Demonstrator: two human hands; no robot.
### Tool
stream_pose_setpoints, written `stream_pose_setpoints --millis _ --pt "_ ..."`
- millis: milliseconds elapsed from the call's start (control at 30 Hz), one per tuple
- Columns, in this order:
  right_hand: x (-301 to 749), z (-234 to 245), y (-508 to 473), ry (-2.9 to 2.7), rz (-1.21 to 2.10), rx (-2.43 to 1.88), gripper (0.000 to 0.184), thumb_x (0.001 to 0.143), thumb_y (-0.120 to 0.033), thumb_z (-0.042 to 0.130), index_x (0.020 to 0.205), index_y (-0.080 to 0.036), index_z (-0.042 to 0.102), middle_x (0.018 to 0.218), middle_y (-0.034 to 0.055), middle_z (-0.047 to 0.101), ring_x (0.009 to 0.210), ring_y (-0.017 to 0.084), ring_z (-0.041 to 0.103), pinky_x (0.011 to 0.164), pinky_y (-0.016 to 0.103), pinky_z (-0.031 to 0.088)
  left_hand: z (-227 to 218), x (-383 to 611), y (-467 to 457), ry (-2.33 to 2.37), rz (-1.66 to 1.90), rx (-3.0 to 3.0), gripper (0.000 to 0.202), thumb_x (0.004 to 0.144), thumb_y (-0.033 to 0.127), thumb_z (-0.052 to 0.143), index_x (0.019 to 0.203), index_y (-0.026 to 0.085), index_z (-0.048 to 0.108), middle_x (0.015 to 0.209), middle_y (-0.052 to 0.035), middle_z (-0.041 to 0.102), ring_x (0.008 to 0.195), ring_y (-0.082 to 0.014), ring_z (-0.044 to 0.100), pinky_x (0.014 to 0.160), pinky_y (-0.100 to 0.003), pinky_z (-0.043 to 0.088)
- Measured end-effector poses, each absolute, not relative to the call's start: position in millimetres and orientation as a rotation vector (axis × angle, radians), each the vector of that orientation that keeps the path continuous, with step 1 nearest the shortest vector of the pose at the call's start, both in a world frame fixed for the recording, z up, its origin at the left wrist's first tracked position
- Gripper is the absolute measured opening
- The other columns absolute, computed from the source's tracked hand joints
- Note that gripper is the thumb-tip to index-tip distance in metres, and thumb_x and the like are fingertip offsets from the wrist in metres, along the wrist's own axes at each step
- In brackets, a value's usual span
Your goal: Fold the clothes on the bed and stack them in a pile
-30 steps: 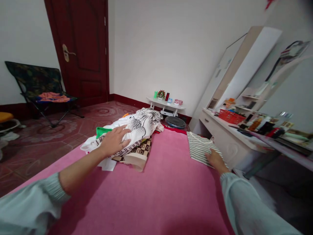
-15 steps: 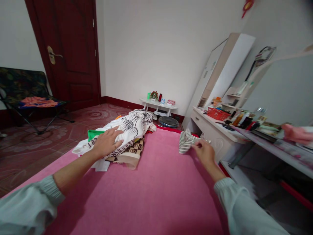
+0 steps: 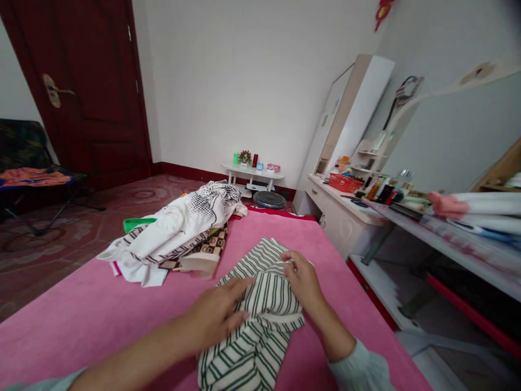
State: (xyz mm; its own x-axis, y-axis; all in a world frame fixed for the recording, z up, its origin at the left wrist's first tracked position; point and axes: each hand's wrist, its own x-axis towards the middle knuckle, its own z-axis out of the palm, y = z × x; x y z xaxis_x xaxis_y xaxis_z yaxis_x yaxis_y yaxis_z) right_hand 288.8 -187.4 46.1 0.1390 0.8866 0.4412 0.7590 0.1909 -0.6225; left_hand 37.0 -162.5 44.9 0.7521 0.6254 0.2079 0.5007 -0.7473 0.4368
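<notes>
A white garment with dark green stripes (image 3: 266,296) lies crumpled on the pink bedspread (image 3: 122,320) in front of me. My left hand (image 3: 215,315) rests on its left side, thumb and fingers apart. At its upper right edge is my right hand (image 3: 303,279), touching the cloth with loosely bent, parted fingers. The garment's near end runs out of the bottom of the view. Farther left lies a heap of clothes: a white printed garment (image 3: 183,222) on top, a brown checked one (image 3: 217,244) partly under it, and a bit of green cloth (image 3: 137,222).
Along the right stands a white dressing table (image 3: 342,217) with a red basket (image 3: 344,183) and several bottles. Beyond the bed are a low white shelf (image 3: 252,171) and a round black object (image 3: 268,200). A folding chair (image 3: 24,141) holding orange cloth stands left.
The striped garment has come from the bed's far right edge to the middle in front of me and is spread out more. My left hand has left the clothes heap for it.
</notes>
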Motion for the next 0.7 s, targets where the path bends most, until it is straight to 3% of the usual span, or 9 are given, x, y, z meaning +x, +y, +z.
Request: stream_pose_setpoints --millis 67,233,300,400,567,700 --pt "321.5 20.7 -170.6 -1.625 0.193 -1.682 0.029 0.076 -0.013 0.051 0.101 -0.019 0.065 0.101 0.0066 0.065 0.091 0.019 0.059 0.081 0.031 0.045 32.6 43.2 -177.7 0.945 0.337 2.518 0.057 0.083 0.031 0.055 0.138 0.026 0.040 0.126 -0.0093 0.056 0.108 -0.0260 0.058 0.093 -0.040 0.046" --pt "343.3 -2.9 -169.8 -1.733 0.226 -1.897 0.008 0.069 -0.022 0.064 0.076 -0.021 0.067 0.084 0.0022 0.063 0.079 0.017 0.057 0.070 0.027 0.042 23.8 36.8 -183.7 0.870 0.339 2.353 0.045 0.069 0.030 0.069 0.110 0.024 0.052 0.105 -0.0019 0.062 0.095 -0.0214 0.056 0.083 -0.031 0.043" --pt "340.1 -1.0 -172.4 -1.681 0.209 -1.871 0.004 0.067 -0.024 0.065 0.068 -0.019 0.064 0.077 0.0011 0.062 0.074 0.016 0.056 0.066 0.026 0.040 28.3 30.6 -184.7 0.799 0.373 2.257 0.035 0.065 0.028 0.072 0.093 0.022 0.052 0.087 0.0027 0.058 0.080 -0.0160 0.052 0.071 -0.024 0.041" --pt "343.2 3.1 -171.9 -1.502 0.394 -1.710 0.014 0.065 -0.028 0.066 0.059 -0.017 0.058 0.060 -0.0006 0.057 0.059 0.013 0.052 0.056 0.024 0.037 41.1 15.9 -184.1 0.688 0.506 2.067 0.029 0.068 0.030 0.071 0.075 0.019 0.045 0.072 0.0047 0.046 0.069 -0.0117 0.043 0.062 -0.021 0.035" --pt "371.7 28.1 -174.3 -0.889 0.648 -1.402 0.028 0.058 -0.037 0.075 0.068 -0.015 0.062 0.046 -0.0038 0.054 0.042 0.009 0.046 0.042 0.019 0.034 70.8 -30.0 -168.1 0.685 0.736 1.942 0.028 0.075 0.034 0.069 0.072 0.018 0.047 0.078 0.0017 0.049 0.074 -0.0126 0.047 0.065 -0.022 0.039" --pt "384.8 71.4 -192.0 -0.530 0.462 -1.056 0.031 0.048 -0.030 0.081 0.067 -0.015 0.061 0.054 -0.0035 0.062 0.050 0.010 0.058 0.049 0.019 0.049 89.9 -68.2 -156.0 0.746 0.860 1.906 0.021 0.076 0.032 0.069 0.071 0.018 0.053 0.089 -0.0029 0.059 0.086 -0.0179 0.056 0.078 -0.029 0.045"
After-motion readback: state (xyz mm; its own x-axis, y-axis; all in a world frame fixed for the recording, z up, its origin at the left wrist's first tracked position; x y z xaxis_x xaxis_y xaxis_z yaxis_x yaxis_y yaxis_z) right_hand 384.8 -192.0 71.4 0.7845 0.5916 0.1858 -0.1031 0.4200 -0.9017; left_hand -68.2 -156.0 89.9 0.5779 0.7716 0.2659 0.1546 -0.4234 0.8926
